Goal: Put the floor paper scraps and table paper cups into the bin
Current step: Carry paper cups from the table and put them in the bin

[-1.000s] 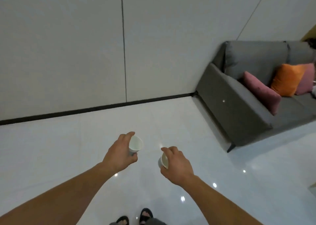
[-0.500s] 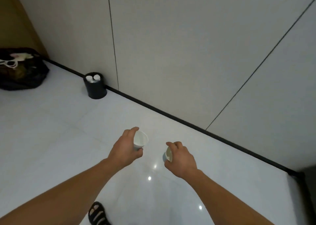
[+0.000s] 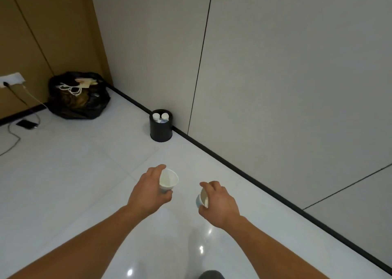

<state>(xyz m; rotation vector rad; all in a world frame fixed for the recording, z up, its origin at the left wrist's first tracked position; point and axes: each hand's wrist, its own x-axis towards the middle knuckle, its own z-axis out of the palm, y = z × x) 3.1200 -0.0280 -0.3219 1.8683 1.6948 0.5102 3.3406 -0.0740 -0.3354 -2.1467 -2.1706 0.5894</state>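
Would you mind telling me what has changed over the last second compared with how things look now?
The view has swung left, away from the grey sofa, bringing the black bin, which holds white items, and the black bag into sight; the bin now appears nearer. Unchanged: the left hand grips one paper cup, and the right hand the other cup.

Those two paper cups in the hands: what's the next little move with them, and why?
Probably a step forward toward the black bin by the wall. The left hand holds one paper cup and the right hand holds the other cup, but the bin stands well ahead of both hands, too far to drop them in. It already holds a few white items.
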